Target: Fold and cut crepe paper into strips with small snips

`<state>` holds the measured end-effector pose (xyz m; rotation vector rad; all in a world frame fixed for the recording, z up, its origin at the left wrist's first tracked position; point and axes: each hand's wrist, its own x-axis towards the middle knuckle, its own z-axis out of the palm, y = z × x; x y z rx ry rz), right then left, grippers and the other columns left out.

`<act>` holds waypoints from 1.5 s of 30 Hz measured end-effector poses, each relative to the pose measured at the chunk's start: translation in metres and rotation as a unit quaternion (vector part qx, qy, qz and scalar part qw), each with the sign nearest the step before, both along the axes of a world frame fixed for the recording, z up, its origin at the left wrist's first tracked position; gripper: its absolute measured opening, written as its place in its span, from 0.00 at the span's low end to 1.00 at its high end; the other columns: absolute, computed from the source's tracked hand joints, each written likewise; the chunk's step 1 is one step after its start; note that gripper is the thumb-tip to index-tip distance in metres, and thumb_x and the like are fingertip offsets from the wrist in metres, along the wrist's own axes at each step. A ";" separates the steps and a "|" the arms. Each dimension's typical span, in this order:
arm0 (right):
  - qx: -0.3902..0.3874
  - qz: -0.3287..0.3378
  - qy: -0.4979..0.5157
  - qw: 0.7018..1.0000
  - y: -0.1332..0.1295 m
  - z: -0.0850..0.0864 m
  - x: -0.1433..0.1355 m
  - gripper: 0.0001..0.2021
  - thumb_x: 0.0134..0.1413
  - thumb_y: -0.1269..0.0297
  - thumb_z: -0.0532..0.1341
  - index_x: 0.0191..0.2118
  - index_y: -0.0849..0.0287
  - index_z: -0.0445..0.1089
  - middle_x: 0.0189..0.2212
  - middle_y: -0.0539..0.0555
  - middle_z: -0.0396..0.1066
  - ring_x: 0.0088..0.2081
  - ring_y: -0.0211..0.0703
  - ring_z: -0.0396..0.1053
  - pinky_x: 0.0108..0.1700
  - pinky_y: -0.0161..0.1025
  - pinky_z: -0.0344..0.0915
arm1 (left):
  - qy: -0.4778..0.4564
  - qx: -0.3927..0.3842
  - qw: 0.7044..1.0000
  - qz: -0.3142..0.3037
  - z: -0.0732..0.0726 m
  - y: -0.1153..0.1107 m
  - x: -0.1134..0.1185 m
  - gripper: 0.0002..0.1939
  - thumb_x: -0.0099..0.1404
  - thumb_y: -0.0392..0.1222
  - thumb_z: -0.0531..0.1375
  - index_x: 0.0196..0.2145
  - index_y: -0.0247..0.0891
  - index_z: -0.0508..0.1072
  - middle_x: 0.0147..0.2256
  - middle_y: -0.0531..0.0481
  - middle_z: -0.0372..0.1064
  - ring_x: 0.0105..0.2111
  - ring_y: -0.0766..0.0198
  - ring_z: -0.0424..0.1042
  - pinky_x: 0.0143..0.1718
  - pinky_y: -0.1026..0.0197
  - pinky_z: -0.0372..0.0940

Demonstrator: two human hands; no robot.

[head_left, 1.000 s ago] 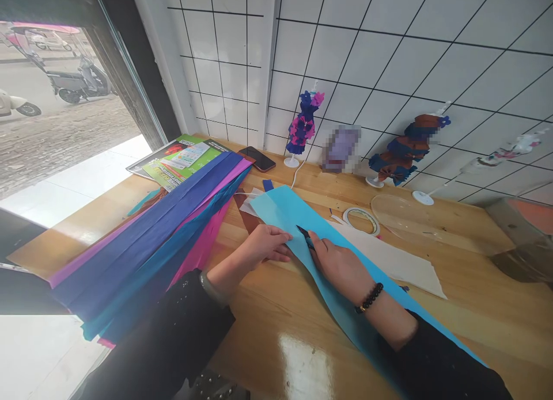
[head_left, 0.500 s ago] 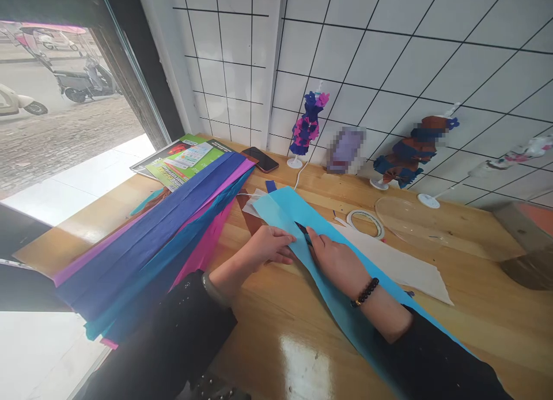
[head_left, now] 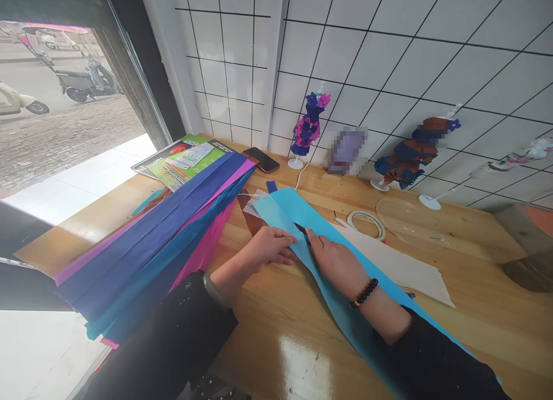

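Note:
A long sheet of light blue paper (head_left: 287,207) runs diagonally across the wooden table. The near edge of this paper is pinched between the thumb and fingers of my left hand (head_left: 274,244). Black-bladed scissors (head_left: 300,228) lie over the sheet, gripped by my right hand (head_left: 339,265), with the blades pointing up and left, just beside my left fingertips. Most of the scissors' handle is hidden under my right hand. My right forearm lies over the lower part of the sheet.
Folded blue, teal and pink paper (head_left: 173,227) lies at left, by magazines (head_left: 185,158) and a phone (head_left: 262,159). A tape roll (head_left: 366,224) and white paper (head_left: 401,259) lie right. Paper-flower stands (head_left: 306,129) line the tiled wall (head_left: 354,54).
The scissors' blades shift very slightly at the paper. Both hands and the blue sheet stay almost where they were.

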<state>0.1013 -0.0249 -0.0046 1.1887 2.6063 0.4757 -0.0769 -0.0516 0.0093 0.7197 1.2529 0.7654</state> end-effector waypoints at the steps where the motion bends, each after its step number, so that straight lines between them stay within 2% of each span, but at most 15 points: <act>1: 0.000 0.001 -0.001 1.000 0.000 0.000 0.000 0.25 0.56 0.75 0.50 0.60 0.67 0.49 0.34 0.58 0.68 0.28 0.39 0.69 0.24 0.34 0.63 | 0.004 -0.001 1.000 0.001 0.001 0.000 0.000 0.11 0.59 0.44 0.60 0.35 0.32 0.72 0.23 0.47 0.73 0.20 0.66 0.72 0.21 0.69 0.61; 12: 0.001 0.009 -0.003 1.000 0.000 -0.002 0.001 0.24 0.56 0.74 0.50 0.60 0.67 0.50 0.34 0.58 0.68 0.28 0.39 0.69 0.25 0.34 0.63 | 0.004 0.017 1.000 -0.015 -0.012 0.003 -0.003 0.18 0.56 0.49 0.61 0.38 0.32 0.72 0.26 0.44 0.73 0.22 0.64 0.73 0.15 0.72 0.51; 18: 0.008 0.013 0.007 1.000 0.000 -0.004 0.002 0.23 0.57 0.73 0.50 0.59 0.66 0.52 0.33 0.58 0.69 0.28 0.39 0.69 0.25 0.33 0.62 | 0.010 0.016 0.999 -0.027 -0.008 0.003 -0.004 0.21 0.54 0.51 0.62 0.40 0.33 0.71 0.25 0.46 0.72 0.23 0.63 0.74 0.12 0.73 0.41; 20: 0.012 0.016 0.014 1.000 0.000 -0.004 0.003 0.23 0.58 0.72 0.49 0.59 0.66 0.52 0.33 0.58 0.69 0.28 0.39 0.69 0.25 0.33 0.62 | 0.006 0.019 1.000 -0.018 -0.005 0.002 -0.004 0.20 0.54 0.49 0.63 0.41 0.34 0.70 0.22 0.49 0.70 0.23 0.64 0.73 0.12 0.73 0.45; 22: 0.013 0.017 0.018 1.000 0.000 -0.004 0.003 0.23 0.58 0.72 0.49 0.59 0.66 0.51 0.34 0.58 0.69 0.28 0.39 0.69 0.25 0.33 0.62 | -0.007 0.029 1.000 0.005 -0.005 0.003 -0.005 0.18 0.55 0.46 0.63 0.41 0.34 0.70 0.22 0.51 0.68 0.22 0.65 0.72 0.15 0.73 0.54; 24: 0.010 0.015 0.022 1.000 -0.001 -0.003 0.004 0.22 0.59 0.71 0.49 0.59 0.66 0.51 0.34 0.58 0.69 0.28 0.38 0.69 0.24 0.34 0.61 | -0.032 0.048 0.998 0.035 -0.007 0.005 -0.007 0.15 0.56 0.42 0.62 0.40 0.33 0.69 0.24 0.51 0.68 0.23 0.67 0.71 0.21 0.69 0.64; 26: 0.006 0.014 0.025 1.000 -0.001 -0.003 0.003 0.22 0.60 0.69 0.48 0.59 0.66 0.51 0.34 0.58 0.69 0.28 0.39 0.69 0.24 0.35 0.61 | -0.052 0.066 0.995 0.058 -0.011 0.007 -0.009 0.13 0.57 0.38 0.62 0.40 0.32 0.69 0.26 0.50 0.68 0.24 0.68 0.71 0.27 0.64 0.69; 32: 0.005 -0.002 0.037 0.999 0.000 -0.002 0.001 0.23 0.63 0.60 0.43 0.59 0.66 0.51 0.35 0.60 0.69 0.28 0.40 0.69 0.24 0.36 0.59 | -0.021 0.078 0.993 0.091 -0.017 0.012 -0.012 0.11 0.57 0.31 0.59 0.39 0.30 0.68 0.22 0.53 0.63 0.21 0.70 0.68 0.28 0.60 0.71; 45: 0.003 0.001 0.039 0.999 0.015 -0.001 -0.013 0.22 0.63 0.60 0.42 0.59 0.65 0.49 0.37 0.61 0.69 0.30 0.40 0.70 0.27 0.35 0.60 | -0.005 0.066 0.995 0.074 -0.012 0.010 -0.014 0.07 0.58 0.31 0.56 0.37 0.29 0.69 0.20 0.53 0.61 0.21 0.70 0.66 0.27 0.62 0.70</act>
